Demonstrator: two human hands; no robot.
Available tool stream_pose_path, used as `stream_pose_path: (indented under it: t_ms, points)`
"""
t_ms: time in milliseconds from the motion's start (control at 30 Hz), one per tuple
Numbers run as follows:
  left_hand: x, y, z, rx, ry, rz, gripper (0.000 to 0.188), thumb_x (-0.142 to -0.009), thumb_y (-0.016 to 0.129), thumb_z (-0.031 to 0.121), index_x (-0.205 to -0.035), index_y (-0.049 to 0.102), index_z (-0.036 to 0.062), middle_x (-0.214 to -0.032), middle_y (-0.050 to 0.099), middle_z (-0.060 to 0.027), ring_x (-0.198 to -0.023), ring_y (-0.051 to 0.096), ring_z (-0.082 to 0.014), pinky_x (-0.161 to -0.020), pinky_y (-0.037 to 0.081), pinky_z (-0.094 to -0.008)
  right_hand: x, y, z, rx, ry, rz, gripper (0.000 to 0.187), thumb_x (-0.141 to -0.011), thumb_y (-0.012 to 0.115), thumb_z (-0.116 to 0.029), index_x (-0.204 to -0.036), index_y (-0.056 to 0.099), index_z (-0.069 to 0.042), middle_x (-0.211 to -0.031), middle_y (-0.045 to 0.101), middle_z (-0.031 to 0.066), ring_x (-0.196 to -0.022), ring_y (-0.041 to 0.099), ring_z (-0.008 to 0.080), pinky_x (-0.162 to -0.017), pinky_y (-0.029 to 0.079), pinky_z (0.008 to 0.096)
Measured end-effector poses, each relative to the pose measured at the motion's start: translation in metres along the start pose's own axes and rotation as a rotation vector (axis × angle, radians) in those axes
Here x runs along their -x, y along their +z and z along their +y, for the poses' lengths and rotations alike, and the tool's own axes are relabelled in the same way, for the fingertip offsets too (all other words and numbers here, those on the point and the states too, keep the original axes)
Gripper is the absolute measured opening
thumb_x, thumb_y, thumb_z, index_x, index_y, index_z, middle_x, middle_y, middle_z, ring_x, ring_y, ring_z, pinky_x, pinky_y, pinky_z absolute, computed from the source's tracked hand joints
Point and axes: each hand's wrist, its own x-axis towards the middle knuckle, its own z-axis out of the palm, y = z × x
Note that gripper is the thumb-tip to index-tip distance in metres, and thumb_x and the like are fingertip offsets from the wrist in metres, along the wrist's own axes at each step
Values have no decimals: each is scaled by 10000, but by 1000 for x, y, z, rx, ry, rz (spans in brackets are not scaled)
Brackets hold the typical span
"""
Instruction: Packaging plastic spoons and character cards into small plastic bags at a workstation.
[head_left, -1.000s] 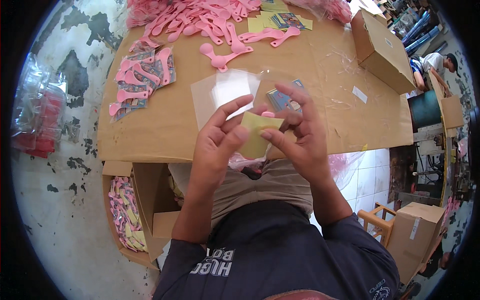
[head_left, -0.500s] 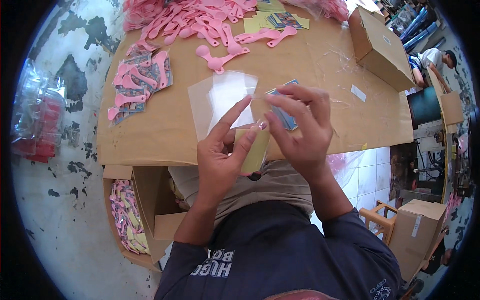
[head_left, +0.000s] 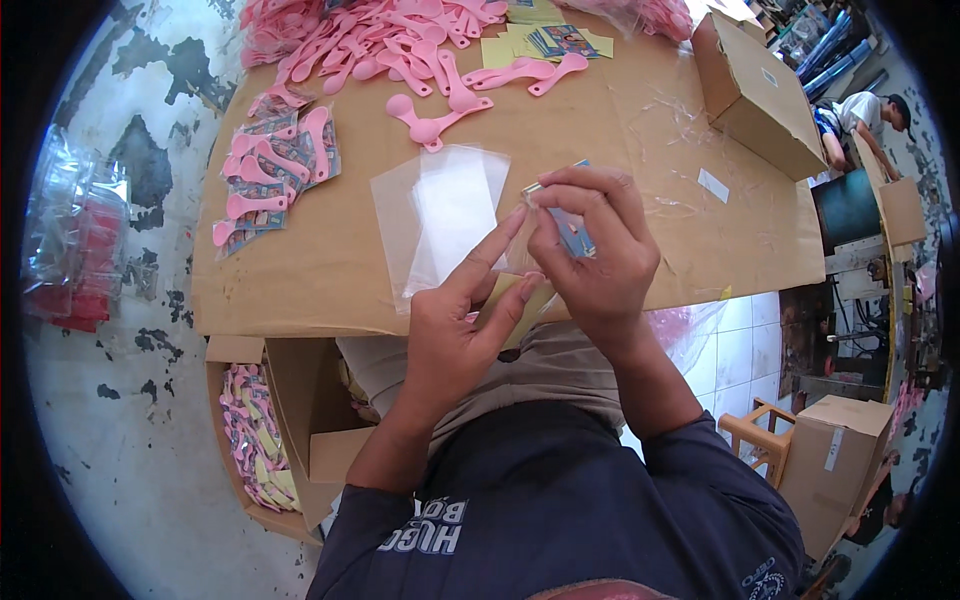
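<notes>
Both hands w/ fingers closed on a small clear bag at the near edge of the cardboard worktop. Left hand pinches the yellow card, right hand grips the printed card. Stack of clear sleeves just left of the hands; pink spoons further back.

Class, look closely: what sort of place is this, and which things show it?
Probably a small packing workshop: heaps of pink plastic scoops on a cardboard-covered table, clear bags, and cartons around.
</notes>
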Motion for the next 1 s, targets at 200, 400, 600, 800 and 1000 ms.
stream_pose_path:
  t_ms: [200, 400, 600, 800, 1000]
  points:
    - [-1, -2, 0, 334, -89, -18, 554, -978, 659, 70, -1500, 477, 37, -845, 762, -97, -738, 586, -8, -676, 438, -166, -5, -10, 17, -521, 475, 178, 132, -918, 649, 25, -1041, 643, -24, -1078, 683, 139, -1004, 669, 241, -859, 543, 348]
    - [-2, -17, -2, 522, -202, 16, 377, -1000, 650, 120, -1332, 559, -33, -1099, 741, -212, -916, 737, -188, -656, 606, -268, -5, -36, 41, -1043, 484, 378, 55, -989, 545, 21, -963, 546, -27, -962, 625, 108, -845, 604, 153, -737, 514, 278]
    - [-9, -18, -11, 596, -19, 162, 193, -998, 635, 45, -1165, 617, -52, -1207, 699, -204, -1051, 690, -168, -860, 577, -288, 12, -39, 16, -938, 619, -71, 201, -977, 435, -114, -923, 597, -7, -758, 560, 42, -639, 455, 52, -557, 344, 198]
    - [-14, -12, -20, 546, 89, 141, 182, -980, 646, 15, -1153, 637, -40, -1265, 652, -184, -1117, 638, -176, -995, 505, -329, 18, -15, -2, -622, 603, -364, 176, -984, 630, -129, -1084, 673, 10, -838, 607, -13, -742, 548, 22, -628, 420, 182]
    - [-11, -15, -9, 603, -36, 88, 232, -1006, 622, 46, -1211, 629, -63, -1158, 700, -155, -1006, 679, -167, -872, 555, -287, 16, -15, 1, -772, 704, -361, 146, -986, 673, -94, -1101, 680, -3, -942, 672, 3, -875, 619, 44, -730, 492, 203]
